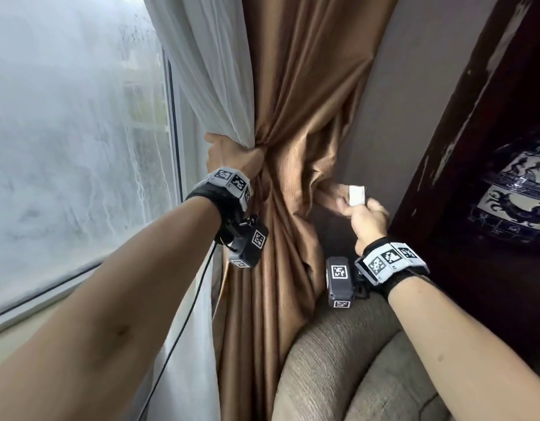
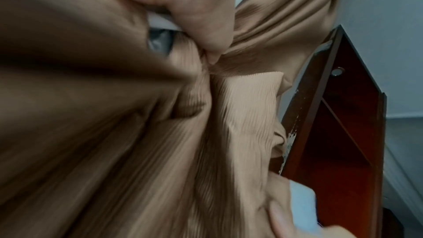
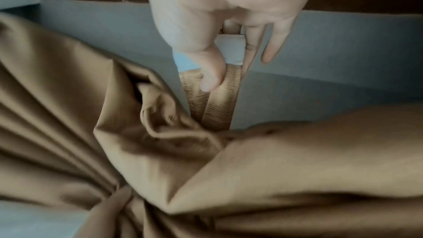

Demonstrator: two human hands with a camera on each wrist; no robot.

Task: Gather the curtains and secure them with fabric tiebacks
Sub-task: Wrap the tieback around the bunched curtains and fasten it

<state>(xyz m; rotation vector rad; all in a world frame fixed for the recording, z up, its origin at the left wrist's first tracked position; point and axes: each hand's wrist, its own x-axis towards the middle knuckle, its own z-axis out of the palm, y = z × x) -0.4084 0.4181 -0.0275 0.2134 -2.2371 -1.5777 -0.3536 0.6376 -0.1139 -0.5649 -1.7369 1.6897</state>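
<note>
A brown curtain point(image 1: 296, 95) and a white sheer curtain point(image 1: 211, 71) hang beside the window, bunched together at mid height. My left hand point(image 1: 232, 156) grips that bunch, fingers curled round the folds; its thumb point(image 2: 206, 30) presses into the ribbed brown cloth. A brown fabric tieback point(image 1: 329, 191) with a white end patch point(image 1: 356, 194) stretches from the bunch toward the wall. My right hand point(image 1: 364, 215) pinches the tieback point(image 3: 217, 100) near that white patch point(image 3: 231, 50), thumb on the strap.
A grey upholstered armchair point(image 1: 353, 360) sits below the hands. A dark wooden cabinet point(image 1: 475, 147) with a blue-and-white vase point(image 1: 517, 189) stands at the right. The window pane point(image 1: 65, 147) fills the left; a grey wall point(image 1: 414, 86) is behind the tieback.
</note>
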